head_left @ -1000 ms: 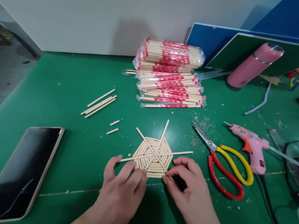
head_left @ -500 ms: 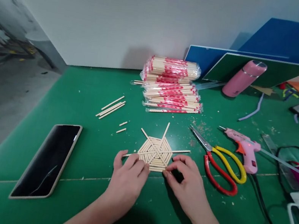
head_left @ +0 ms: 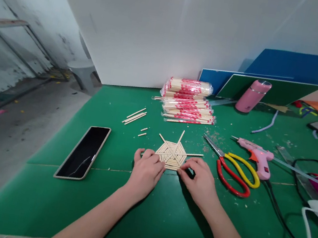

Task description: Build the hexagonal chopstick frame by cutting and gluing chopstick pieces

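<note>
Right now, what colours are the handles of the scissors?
The scissors have one red handle and one yellow handle, best seen in the head view.

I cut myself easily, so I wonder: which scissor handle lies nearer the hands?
The red handle: its loop lies closest to the right hand, while the yellow handle lies beyond it, farther off.

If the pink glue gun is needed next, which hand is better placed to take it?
Probably the right hand: it is nearer the glue gun, though the scissors lie between. The left hand is farther, at the stick hexagon's left side.
</note>
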Demonstrator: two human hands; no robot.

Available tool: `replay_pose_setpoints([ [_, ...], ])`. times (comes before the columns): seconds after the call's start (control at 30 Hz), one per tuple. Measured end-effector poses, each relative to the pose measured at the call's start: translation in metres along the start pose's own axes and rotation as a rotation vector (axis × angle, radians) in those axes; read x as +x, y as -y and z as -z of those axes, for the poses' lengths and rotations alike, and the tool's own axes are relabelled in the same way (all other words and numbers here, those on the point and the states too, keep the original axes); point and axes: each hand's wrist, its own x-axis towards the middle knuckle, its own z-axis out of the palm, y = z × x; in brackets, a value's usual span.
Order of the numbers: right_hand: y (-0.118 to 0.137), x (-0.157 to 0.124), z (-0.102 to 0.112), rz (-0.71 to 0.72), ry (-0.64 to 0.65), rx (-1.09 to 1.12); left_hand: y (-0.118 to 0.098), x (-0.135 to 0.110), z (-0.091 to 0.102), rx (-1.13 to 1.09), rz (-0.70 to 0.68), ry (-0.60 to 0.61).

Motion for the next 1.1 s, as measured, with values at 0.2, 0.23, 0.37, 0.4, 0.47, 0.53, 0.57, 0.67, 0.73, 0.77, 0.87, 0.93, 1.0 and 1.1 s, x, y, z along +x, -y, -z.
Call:
replay_pose_setpoints([
  [0.2,-0.0010,-0.0001,-0.0008,0.017,-0.001,0.001,0.0000,-0.0012,-0.0012,-0.020,0.017,-0.029],
  [0.23,-0.0009,-0.0001,-0.0008,0.021,0.001,0.001,0.0004,-0.0014,-0.0015,-0.027,0.023,-0.033],
  [0.37,-0.0004,-0.0008,-0.0011,0.020,0.010,-0.001,0.0034,-0.0021,-0.0029,-0.062,0.035,-0.037],
  [0.4,-0.0002,-0.0009,-0.0012,0.017,0.010,-0.004,0.0043,-0.0022,-0.0034,-0.072,0.036,-0.037],
  [0.47,0.0004,-0.0008,-0.0012,0.010,0.009,-0.008,0.0061,-0.0023,-0.0043,-0.093,0.039,-0.039],
  [0.53,0.0013,-0.0005,-0.0010,0.000,0.011,-0.013,0.0073,-0.0021,-0.0051,-0.114,0.043,-0.042],
  [0.57,0.0018,-0.0003,-0.0009,-0.005,0.012,-0.015,0.0077,-0.0020,-0.0055,-0.123,0.045,-0.042],
  [0.67,0.0026,0.0000,-0.0008,-0.019,0.016,-0.016,0.0082,-0.0017,-0.0061,-0.149,0.063,-0.035],
  [0.73,0.0022,-0.0002,-0.0012,-0.025,0.019,-0.015,0.0078,-0.0018,-0.0060,-0.162,0.079,-0.023],
  [0.77,0.0017,-0.0005,-0.0015,-0.028,0.019,-0.014,0.0074,-0.0019,-0.0058,-0.167,0.087,-0.015],
  [0.87,0.0001,-0.0011,-0.0023,-0.028,0.021,-0.012,0.0064,-0.0033,-0.0041,-0.176,0.112,0.001],
  [0.93,-0.0004,-0.0010,-0.0024,-0.027,0.022,-0.009,0.0062,-0.0046,-0.0024,-0.175,0.129,0.006],
  [1.0,-0.0002,-0.0003,-0.0021,-0.028,0.023,-0.008,0.0067,-0.0054,-0.0003,-0.174,0.134,0.016],
  [1.1,0.0006,0.0009,-0.0014,-0.035,0.022,-0.007,0.0087,-0.0043,0.0023,-0.161,0.105,0.043],
])
